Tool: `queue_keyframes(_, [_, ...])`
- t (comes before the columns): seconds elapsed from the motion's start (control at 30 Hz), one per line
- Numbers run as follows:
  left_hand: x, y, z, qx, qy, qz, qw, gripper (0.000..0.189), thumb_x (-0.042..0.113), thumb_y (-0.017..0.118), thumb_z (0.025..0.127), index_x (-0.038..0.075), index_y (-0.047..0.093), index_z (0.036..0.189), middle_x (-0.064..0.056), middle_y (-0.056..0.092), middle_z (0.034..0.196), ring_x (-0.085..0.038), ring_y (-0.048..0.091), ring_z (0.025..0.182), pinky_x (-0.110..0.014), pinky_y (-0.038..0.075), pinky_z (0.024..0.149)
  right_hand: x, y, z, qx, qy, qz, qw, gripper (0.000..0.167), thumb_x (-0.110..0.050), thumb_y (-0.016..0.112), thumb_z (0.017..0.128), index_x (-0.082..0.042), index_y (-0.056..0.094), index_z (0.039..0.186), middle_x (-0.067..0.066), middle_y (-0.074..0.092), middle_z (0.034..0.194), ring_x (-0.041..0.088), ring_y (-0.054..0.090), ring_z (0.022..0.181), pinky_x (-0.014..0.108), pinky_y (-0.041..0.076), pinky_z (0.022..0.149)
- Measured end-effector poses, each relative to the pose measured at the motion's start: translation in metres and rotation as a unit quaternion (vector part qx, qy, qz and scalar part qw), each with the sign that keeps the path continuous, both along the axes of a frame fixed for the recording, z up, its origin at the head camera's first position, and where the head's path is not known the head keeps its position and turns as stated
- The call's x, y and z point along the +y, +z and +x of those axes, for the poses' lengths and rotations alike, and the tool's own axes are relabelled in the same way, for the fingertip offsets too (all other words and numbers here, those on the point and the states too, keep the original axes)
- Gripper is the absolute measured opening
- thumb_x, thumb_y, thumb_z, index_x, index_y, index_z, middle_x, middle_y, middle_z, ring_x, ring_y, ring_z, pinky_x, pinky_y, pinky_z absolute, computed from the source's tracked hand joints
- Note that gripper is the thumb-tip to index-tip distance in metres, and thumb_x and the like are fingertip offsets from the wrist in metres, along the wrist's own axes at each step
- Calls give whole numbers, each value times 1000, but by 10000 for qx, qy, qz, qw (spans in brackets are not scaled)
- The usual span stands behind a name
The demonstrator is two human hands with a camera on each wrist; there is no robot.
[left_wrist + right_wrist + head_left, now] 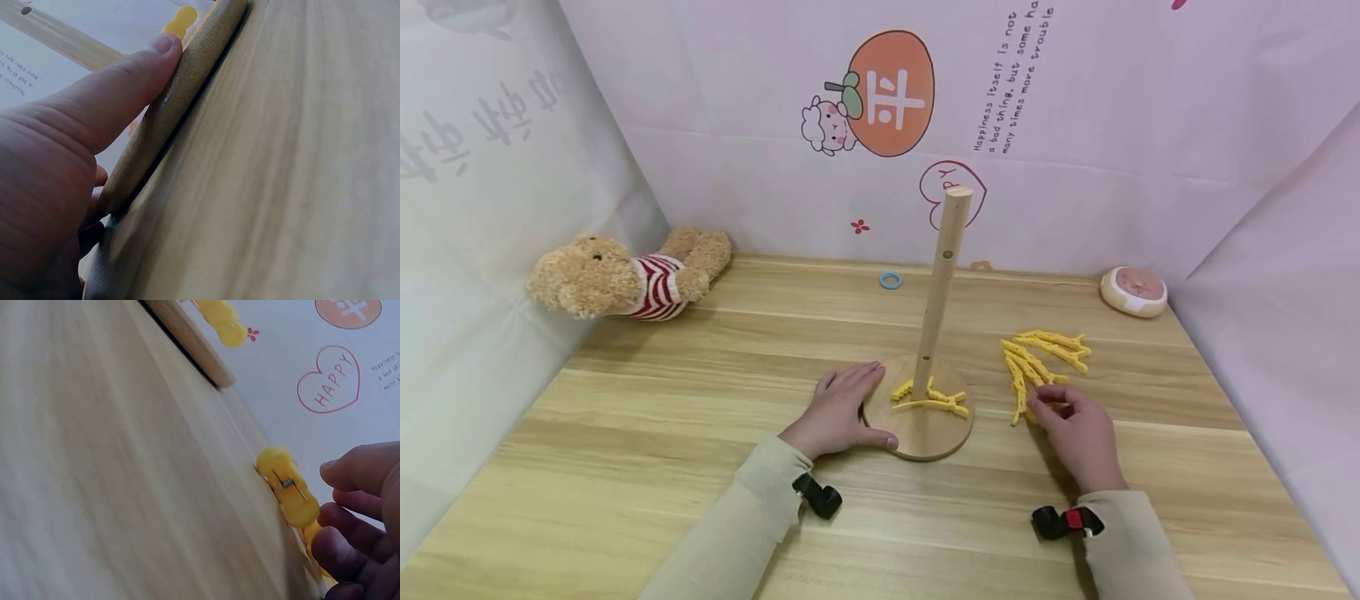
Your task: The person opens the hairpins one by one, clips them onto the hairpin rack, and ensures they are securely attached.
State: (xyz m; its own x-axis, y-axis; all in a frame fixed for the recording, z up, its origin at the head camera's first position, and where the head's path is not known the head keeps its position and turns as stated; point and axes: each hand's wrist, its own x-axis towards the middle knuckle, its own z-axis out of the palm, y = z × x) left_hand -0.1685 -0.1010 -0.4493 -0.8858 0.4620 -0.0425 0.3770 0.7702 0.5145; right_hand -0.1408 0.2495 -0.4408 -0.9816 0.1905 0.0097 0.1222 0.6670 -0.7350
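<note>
My left hand rests on the left side of a wooden stand's round base, fingers spread and thumb straight along its rim. From that base a wooden post rises, with holes in its side. Yellow hair clips lie on the base around the post's foot. To the right, my right hand reaches to a fan of several more yellow clips on the table. Its fingers are loosely bent right beside a clip with a metal spring, and a gap shows between thumb and fingers.
On the wooden table, a plush bear in a striped top lies at the back left. A blue ring sits behind the post. A round cream-and-pink object stands at the back right. Printed cloth walls the table.
</note>
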Motion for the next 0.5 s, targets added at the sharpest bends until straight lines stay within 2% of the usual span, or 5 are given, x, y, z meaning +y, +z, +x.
queue_keyframes(0.2, [-1, 0, 0, 5, -3, 8, 10000, 117, 68, 79, 71, 12, 27, 160, -4, 25, 165, -22, 18, 152, -53, 2, 121, 8, 2, 0, -72, -203, 20, 9998, 39, -38, 66, 97, -9, 69, 123, 13, 67, 121, 23, 60, 96, 26, 48, 68])
queue_keyframes(0.5, [-1, 2, 1, -3, 0, 13, 10000, 117, 67, 80, 71, 12, 28, 160, -4, 25, 165, -22, 18, 152, -53, 2, 122, 23, -2, -1, 72, -642, 156, 9978, 40, -38, 68, 96, -8, 70, 122, 12, 68, 118, 19, 59, 92, 22, 45, 65])
